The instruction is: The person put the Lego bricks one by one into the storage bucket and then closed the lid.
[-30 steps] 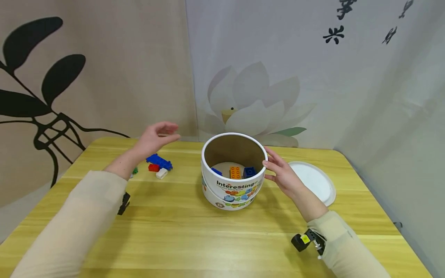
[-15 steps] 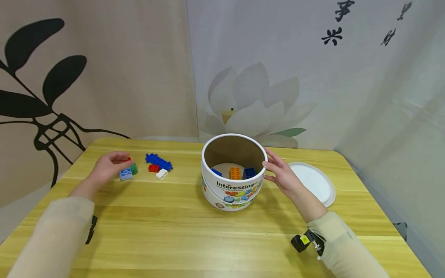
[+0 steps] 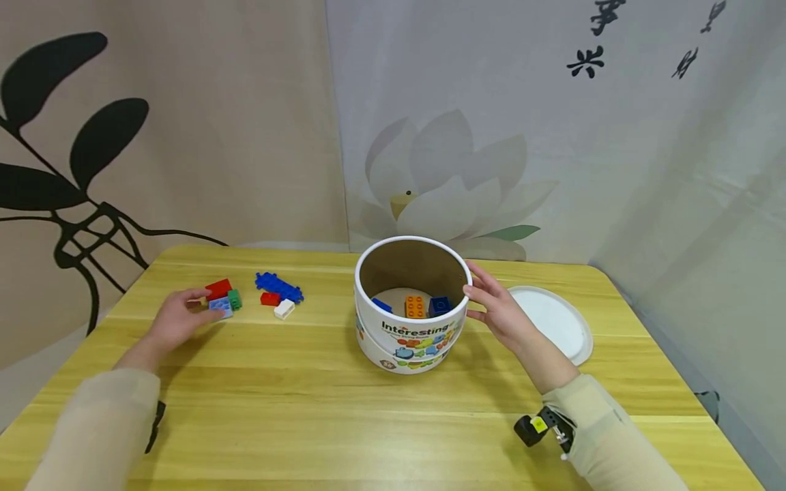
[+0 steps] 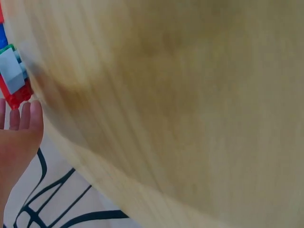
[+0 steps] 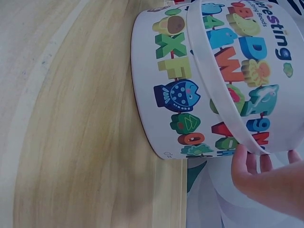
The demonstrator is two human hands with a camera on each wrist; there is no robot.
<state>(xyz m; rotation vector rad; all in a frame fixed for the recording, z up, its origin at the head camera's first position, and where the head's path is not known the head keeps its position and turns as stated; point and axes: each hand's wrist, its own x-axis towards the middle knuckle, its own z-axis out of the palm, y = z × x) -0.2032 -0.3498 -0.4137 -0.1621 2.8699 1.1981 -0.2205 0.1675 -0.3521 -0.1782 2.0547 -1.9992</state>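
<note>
At the left of the table, my left hand (image 3: 175, 320) reaches to a small cluster of toy bricks, thumb and fingers apart. Its thumb is right at a light blue brick (image 3: 222, 307), and its fingertips are beside a red brick (image 3: 217, 289); a green brick (image 3: 235, 299) adjoins both. In the left wrist view, the fingertips are close to the red brick (image 4: 20, 97). My right hand (image 3: 500, 314) rests its fingers against the side of a white printed bucket (image 3: 405, 354), near the rim. Inside lie an orange brick (image 3: 415, 307), a dark blue brick (image 3: 439, 306) and a blue piece (image 3: 382, 304).
Between the cluster and the bucket lie a long blue piece (image 3: 279, 287), a small red brick (image 3: 270, 299) and a white brick (image 3: 284, 309). A round white lid (image 3: 549, 320) lies right of the bucket. A printed curtain (image 3: 460, 88) hangs behind the table (image 3: 344, 429).
My left hand has moved from above the long blue piece down and left to the brick cluster, then slightly back toward me, uncovering the red brick. My right hand stays at the bucket.
</note>
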